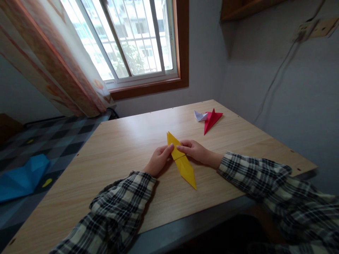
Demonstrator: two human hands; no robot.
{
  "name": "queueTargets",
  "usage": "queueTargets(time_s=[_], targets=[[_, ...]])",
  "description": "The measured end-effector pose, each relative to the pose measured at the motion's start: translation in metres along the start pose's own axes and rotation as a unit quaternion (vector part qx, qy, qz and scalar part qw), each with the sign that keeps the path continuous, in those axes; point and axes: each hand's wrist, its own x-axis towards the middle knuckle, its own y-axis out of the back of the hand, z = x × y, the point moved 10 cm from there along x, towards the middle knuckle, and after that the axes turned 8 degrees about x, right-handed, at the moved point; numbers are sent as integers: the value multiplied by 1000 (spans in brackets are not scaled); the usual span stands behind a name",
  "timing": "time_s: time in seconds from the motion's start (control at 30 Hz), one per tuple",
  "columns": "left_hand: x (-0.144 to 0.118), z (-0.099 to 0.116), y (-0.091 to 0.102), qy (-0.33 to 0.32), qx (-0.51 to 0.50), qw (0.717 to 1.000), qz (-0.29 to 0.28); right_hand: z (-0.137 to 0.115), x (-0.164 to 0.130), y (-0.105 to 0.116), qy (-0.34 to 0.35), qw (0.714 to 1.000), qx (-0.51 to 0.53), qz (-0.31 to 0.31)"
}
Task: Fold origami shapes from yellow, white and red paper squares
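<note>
A folded piece of yellow paper (185,168), long and pointed at its near end, is held between my two hands above the table. Its far end shows a split tip, and a crease crosses its middle. My left hand (160,158) grips the left edge, thumb on top. From the other side my right hand (195,151) pinches the right edge, its thumb also lying on the paper. The remaining fingers of both hands are partly hidden behind or under the sheet.
On the wooden table (127,141), a red folded paper (212,120) lies at the far right, touching or close to a small white folded paper (200,116). Left of the table, a blue folded paper (25,178) rests on checked cloth (71,132). A window and wall stand behind.
</note>
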Motion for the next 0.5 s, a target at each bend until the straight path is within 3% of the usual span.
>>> queueTargets(time_s=[0.23,0.5], targets=[[-1,1,-2,18,-50,999,4,3,-2,-5,-24,999,8,-21],[0,4,-3,-2,-28,1000,-4,5,-1,-3,-23,1000,6,-11]])
